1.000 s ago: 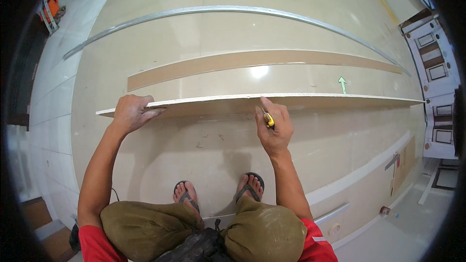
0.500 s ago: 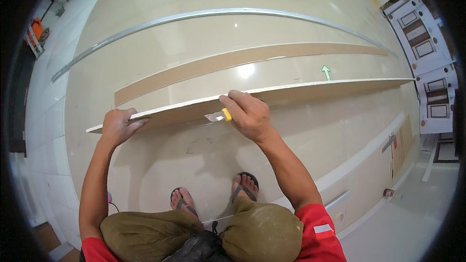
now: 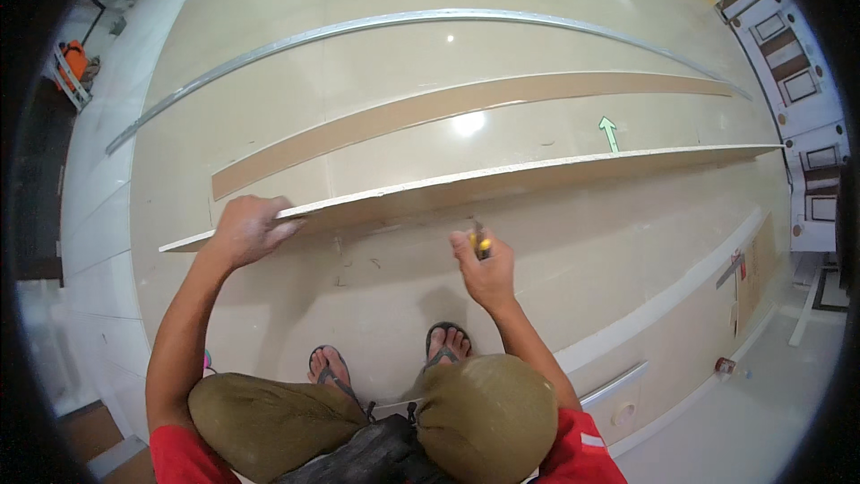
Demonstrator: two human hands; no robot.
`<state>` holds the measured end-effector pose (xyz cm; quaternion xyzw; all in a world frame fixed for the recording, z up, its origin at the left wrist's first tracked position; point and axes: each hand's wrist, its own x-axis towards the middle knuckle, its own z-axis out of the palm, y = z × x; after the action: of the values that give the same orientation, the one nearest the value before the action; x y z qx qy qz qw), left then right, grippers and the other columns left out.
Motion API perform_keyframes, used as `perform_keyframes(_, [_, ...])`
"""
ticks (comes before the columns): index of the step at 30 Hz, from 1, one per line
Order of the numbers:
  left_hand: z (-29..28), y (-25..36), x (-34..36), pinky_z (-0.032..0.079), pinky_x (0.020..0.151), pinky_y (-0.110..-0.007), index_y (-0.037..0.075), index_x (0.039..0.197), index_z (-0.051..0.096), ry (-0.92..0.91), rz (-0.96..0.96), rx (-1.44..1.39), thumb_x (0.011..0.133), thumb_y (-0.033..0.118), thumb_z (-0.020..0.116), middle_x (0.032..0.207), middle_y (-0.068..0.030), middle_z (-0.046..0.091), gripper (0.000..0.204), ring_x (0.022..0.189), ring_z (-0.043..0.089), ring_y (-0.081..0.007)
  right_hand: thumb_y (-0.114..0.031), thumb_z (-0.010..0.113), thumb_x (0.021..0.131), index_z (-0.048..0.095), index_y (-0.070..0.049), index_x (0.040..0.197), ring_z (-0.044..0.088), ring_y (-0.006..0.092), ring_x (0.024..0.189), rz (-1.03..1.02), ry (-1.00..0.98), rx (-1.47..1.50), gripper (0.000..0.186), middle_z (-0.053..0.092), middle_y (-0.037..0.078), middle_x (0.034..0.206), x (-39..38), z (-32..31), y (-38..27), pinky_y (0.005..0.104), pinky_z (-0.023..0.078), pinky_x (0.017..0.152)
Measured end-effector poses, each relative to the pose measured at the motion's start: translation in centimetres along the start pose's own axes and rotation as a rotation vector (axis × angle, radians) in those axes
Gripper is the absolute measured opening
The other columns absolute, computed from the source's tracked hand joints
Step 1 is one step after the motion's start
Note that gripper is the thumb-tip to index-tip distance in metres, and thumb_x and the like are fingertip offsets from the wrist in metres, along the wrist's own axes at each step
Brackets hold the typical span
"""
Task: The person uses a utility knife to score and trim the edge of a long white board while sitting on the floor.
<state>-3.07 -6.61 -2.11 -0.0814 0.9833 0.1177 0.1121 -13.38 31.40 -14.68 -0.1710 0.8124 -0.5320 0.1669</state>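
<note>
A long strip of plasterboard [image 3: 511, 189] stands on its edge across the floor, its white cut edge up and its brown paper face toward me. My left hand [image 3: 246, 235] grips the top edge near the strip's left end, fingers over the far side and thumb on the near face. My right hand [image 3: 491, 281] is closed around a utility knife [image 3: 481, 242] with yellow parts. The knife is on my side of the strip, apart from it, with its tip pointing away from me.
Beyond the strip lie a flat brown strip [image 3: 466, 108] and a long metal profile [image 3: 358, 29]. A green arrow [image 3: 608, 134] marks the glossy floor. My feet in flip-flops [image 3: 448, 345] are close behind the strip. A metal bar [image 3: 614, 384] and a jar [image 3: 725, 366] lie to the right.
My right hand has left the strip's top edge and drawn back toward me with the knife, which now points away. My left hand has slid slightly right along the edge.
</note>
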Motion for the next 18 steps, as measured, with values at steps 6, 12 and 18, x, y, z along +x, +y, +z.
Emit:
perform_keyframes(6, [0.9, 7.2, 5.7, 0.057, 0.076, -0.053, 0.014, 0.117, 0.074, -0.129, 0.220, -0.018, 0.101, 0.035, 0.068, 0.087, -0.0185, 0.075, 0.026, 0.082, 0.072, -0.0420, -0.024, 0.059, 0.113, 0.057, -0.006, 0.118, 0.061, 0.0092, 0.067, 0.292, -0.013, 0.583, 0.018, 0.068, 0.004, 0.086, -1.2, -4.6, 1.5, 0.0274, 0.049, 0.057])
perform_keyframes(12, [0.3, 8.1, 7.4, 0.057, 0.077, -0.054, 0.015, 0.124, 0.072, -0.271, 0.180, -0.012, 0.104, 0.038, 0.066, 0.086, -0.0198, 0.075, 0.031, 0.081, 0.072, -0.0429, -0.024, 0.052, 0.116, 0.053, -0.005, 0.129, 0.063, 0.0108, 0.080, 0.130, -0.270, 0.588, 0.023, 0.068, 0.009, 0.106, 2.2, -5.9, -3.0, 0.0275, 0.052, 0.065])
perform_keyframes(18, [0.7, 7.0, 8.3, 0.056, 0.071, -0.053, 0.015, 0.123, 0.073, -0.227, 0.217, 0.023, 0.103, 0.039, 0.069, 0.078, -0.0197, 0.073, 0.032, 0.072, 0.070, -0.0441, -0.023, 0.054, 0.115, 0.051, -0.004, 0.134, 0.063, 0.0115, 0.077, 0.028, -0.191, 0.786, 0.027, 0.068, 0.009, 0.102, 4.1, 0.9, -2.1, 0.0271, 0.053, 0.069])
